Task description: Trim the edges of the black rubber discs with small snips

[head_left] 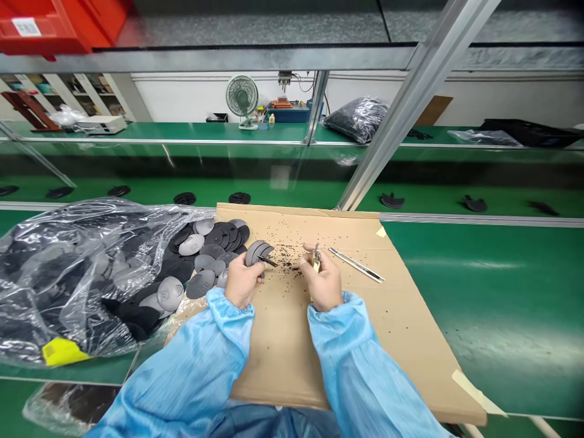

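My left hand (241,281) grips a dark grey round plastic part (258,252), tilted up, with a thin black piece sticking out to the right. Closed around a small tool with a metal tip and a pale yellow handle (316,261) is my right hand (326,285); the tool's exact kind is unclear. A gap separates the tool from the part. Between and beyond the hands, tiny black scraps (286,265) lie scattered on a cardboard sheet (283,347). A slim utility knife (356,265) rests right of my right hand.
Loose grey and black discs (201,283) spill from a clear plastic bag (82,274) at left. Beyond the cardboard, a green conveyor belt (292,191) carries spaced black parts. A slanted metal post (392,134) rises behind, right of centre. A red bin (59,30) sits overhead at left.
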Action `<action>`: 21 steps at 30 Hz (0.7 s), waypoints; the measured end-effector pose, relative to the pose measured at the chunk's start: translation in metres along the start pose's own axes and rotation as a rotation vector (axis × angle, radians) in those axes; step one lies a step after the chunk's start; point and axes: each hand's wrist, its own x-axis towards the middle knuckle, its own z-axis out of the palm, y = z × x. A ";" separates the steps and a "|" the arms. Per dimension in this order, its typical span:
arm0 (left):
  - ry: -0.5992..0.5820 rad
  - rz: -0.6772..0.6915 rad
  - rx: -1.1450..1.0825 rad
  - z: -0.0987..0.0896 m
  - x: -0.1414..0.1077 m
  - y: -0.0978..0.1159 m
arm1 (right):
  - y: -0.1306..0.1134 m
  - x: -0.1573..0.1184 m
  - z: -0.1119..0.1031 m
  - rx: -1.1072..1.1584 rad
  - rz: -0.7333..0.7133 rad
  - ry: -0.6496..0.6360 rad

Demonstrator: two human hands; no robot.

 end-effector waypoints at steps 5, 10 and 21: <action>-0.044 -0.141 -0.234 0.002 -0.002 0.008 | -0.001 0.005 0.000 0.553 0.369 -0.161; -0.134 -0.163 -0.257 0.001 -0.004 0.008 | 0.003 0.000 0.005 0.462 0.341 -0.237; -0.212 -0.195 -0.343 0.007 -0.006 0.001 | -0.002 -0.016 0.009 -0.364 -0.434 -0.093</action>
